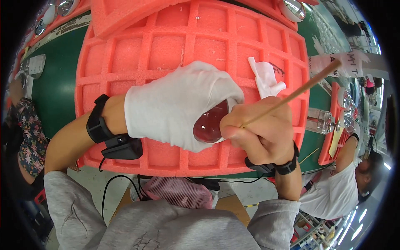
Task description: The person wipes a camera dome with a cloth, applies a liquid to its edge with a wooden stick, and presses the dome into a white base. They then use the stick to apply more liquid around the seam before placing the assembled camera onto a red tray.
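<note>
My left hand, in a white glove, is closed around a glossy dark red rounded piece that looks like a glass or plastic dome. My bare right hand pinches a thin wooden stick, which slants up to the right. Its fingertips meet the right edge of the red dome; the stick's lower end is hidden by the fingers. Both hands are above a coral-red foam tray divided into square pockets. A crumpled white cloth lies on the tray beyond my right hand.
Another red foam piece overlaps the tray's far left. On the green table, a clear bottle stands to the right, near a second red tray. Co-workers sit on both sides, one in a white shirt. Shiny domes lie at the back.
</note>
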The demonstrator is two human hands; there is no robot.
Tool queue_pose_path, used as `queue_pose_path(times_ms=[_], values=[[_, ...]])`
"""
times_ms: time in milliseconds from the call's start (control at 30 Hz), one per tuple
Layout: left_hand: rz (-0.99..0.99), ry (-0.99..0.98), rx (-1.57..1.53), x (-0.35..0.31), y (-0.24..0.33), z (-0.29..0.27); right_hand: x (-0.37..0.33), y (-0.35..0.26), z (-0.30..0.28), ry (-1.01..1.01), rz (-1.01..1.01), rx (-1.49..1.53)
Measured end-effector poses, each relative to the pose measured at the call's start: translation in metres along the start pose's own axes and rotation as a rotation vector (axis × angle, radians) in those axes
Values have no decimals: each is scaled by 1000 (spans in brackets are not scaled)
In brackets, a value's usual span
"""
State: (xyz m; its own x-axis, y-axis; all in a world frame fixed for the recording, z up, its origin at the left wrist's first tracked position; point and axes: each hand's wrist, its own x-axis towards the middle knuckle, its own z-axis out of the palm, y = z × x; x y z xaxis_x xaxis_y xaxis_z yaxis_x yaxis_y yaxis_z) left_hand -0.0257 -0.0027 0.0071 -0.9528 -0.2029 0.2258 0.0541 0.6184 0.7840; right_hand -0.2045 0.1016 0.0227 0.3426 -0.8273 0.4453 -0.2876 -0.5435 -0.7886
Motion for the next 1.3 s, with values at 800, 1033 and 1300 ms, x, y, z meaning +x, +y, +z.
queue_pose_path(times_ms=[800,1033,1300], values=[[1,43,-40,-2,-2,3,4,-5,-3,-13,124,157],[8,36,-42,1,3,-2,-1,-9,-3,46,298,396],[-51,23,-148,-1,2,0,-1,-10,0,119,298,286]])
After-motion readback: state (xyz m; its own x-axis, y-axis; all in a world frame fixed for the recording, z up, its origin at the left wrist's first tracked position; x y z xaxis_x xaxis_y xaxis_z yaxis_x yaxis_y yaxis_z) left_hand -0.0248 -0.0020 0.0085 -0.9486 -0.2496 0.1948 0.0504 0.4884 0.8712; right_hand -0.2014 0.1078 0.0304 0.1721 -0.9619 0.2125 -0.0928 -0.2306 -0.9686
